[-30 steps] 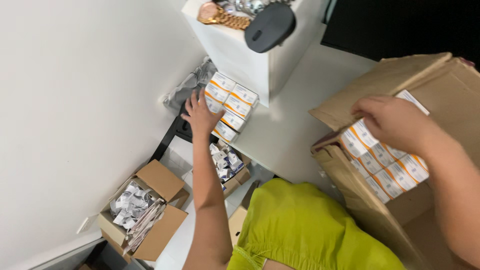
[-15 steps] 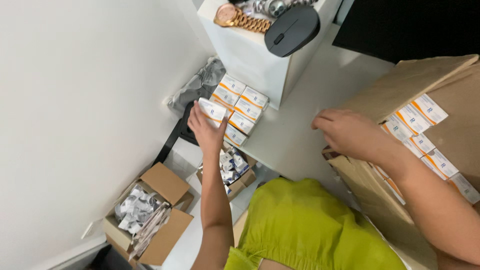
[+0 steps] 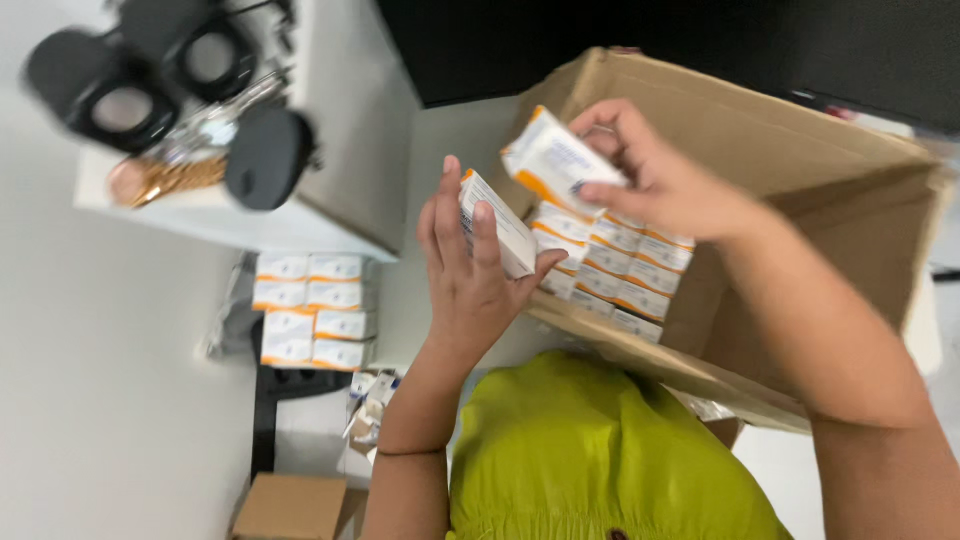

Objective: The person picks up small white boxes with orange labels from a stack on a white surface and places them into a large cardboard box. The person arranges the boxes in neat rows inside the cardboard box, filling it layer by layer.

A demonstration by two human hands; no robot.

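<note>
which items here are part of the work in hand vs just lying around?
In use:
left hand holding a small box
right hand holding a second small box
big carton with rows of boxes
stacked boxes

Lying about:
mouse
watch
floor carton

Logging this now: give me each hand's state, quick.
Left hand: closed on a small white-and-orange carton.
Right hand: fingers pinching another white-and-orange carton above the cardboard box.

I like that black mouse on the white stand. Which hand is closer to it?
Left. The left hand, holding a small box, is just right of the black mouse. The right hand is farther right, over the cardboard box.
</note>
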